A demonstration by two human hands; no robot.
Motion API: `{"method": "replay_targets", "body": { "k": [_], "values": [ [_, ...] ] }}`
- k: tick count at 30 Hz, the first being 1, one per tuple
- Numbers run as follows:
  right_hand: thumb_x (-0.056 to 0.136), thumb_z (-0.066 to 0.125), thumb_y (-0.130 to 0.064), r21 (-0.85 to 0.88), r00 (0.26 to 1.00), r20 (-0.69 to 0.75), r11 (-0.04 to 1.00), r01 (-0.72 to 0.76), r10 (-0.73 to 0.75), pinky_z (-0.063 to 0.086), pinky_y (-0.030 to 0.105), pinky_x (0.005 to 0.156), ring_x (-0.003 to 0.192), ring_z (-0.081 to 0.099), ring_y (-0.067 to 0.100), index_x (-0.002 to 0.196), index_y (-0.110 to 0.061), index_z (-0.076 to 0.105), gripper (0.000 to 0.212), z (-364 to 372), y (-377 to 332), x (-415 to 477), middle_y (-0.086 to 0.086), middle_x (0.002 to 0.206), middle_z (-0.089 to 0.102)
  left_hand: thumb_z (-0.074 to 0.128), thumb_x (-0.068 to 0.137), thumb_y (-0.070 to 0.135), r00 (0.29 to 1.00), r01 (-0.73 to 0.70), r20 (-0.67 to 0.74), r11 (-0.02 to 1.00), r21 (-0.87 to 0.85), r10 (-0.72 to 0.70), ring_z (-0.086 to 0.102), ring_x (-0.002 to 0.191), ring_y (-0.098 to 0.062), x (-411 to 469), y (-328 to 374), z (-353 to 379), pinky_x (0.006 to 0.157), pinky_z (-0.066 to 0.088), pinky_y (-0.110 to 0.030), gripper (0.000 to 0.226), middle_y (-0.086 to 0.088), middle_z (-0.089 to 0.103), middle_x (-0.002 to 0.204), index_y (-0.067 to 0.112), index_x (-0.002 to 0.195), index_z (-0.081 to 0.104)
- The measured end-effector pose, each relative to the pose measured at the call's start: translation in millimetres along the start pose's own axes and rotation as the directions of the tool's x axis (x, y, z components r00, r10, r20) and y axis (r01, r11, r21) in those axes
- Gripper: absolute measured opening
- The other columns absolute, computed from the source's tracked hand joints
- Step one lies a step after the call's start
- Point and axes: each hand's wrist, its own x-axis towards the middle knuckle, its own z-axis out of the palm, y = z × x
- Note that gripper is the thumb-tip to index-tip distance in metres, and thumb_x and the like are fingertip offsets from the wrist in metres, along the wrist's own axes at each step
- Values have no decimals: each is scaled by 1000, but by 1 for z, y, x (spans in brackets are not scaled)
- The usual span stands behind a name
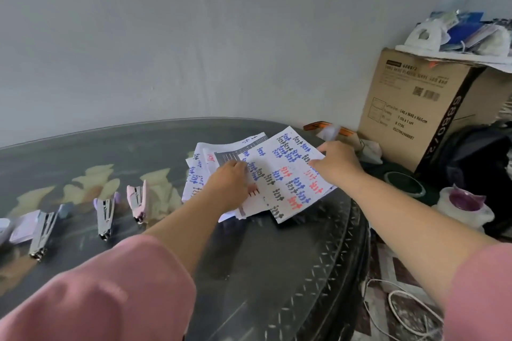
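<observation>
A loose pile of white paper sheets (288, 174) with blue, red and black handwriting lies at the right side of a dark round glass table (277, 263). My left hand (231, 184) rests on the pile's left part, its fingers curled at the edge of the top sheet. My right hand (336, 162) grips the top sheet's right edge, thumb on top. Three staplers lie to the left: a pink one (137, 201), a lilac one (105, 213) and a silver one (41, 232).
A small lilac box (23, 230) sits at the far left by the silver stapler. A cardboard box (424, 102) with clutter on top stands right of the table. A white roll (462, 207), dark bags and white cables (399, 310) are on the floor at right.
</observation>
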Motion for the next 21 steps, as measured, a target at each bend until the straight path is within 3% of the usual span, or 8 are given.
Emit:
{"method": "replay_targets", "body": {
  "k": [4,7,9,12,15,18,21],
  "values": [
    [94,54,-22,-5,999,-20,999,32,-33,44,28,58,72,66,22,99,-15,66,15,6,-8,6,8,87,69,53,95,33,988,10,-148,975,-222,-44,34,133,-25,1,-7,0,108,30,-36,55,-6,36,146,13,143,33],
    [92,56,-27,-38,996,-72,998,53,-56,47,28,56,68,63,18,94,-16,65,14,15,-20,9,3,78,66,53,94,35,964,-45,-263,962,-268,-28,38,129,-23,5,-7,-9,106,35,-35,49,-3,41,142,15,137,40],
    [93,56,-27,-48,996,-78,998,47,-51,41,27,55,74,63,21,92,-15,64,15,24,-29,10,2,82,65,53,94,40,965,-64,-261,974,-217,5,41,128,-23,9,-4,-13,105,37,-39,52,-3,42,143,16,139,40],
    [91,57,-33,-120,993,-91,990,69,-80,40,31,68,92,62,28,93,-14,64,21,42,-38,11,4,92,64,52,92,45,981,-32,-192,998,-62,19,42,129,-24,15,2,-10,107,34,-41,53,-1,44,143,20,138,42],
    [92,52,-44,-322,992,-67,943,82,-109,41,40,94,117,49,32,122,-18,58,41,52,-40,3,12,126,54,48,92,48,999,26,-30,988,151,-22,45,124,-27,17,1,-2,107,30,-44,43,-3,51,135,21,125,47],
    [95,47,-42,-375,968,-175,922,102,-178,32,41,105,125,39,31,135,-18,46,47,53,-37,-19,14,133,45,41,95,48,1000,5,16,996,90,-6,25,142,-26,8,-5,2,117,13,-46,62,-1,26,157,20,147,24],
    [93,51,-34,-381,891,-264,888,256,-370,36,37,95,111,42,27,129,-20,47,39,54,-34,-58,9,118,48,39,97,47,986,-31,-162,999,-36,24,14,147,-19,-25,-19,-10,120,7,-43,65,2,15,160,20,151,16]
  ]
}}
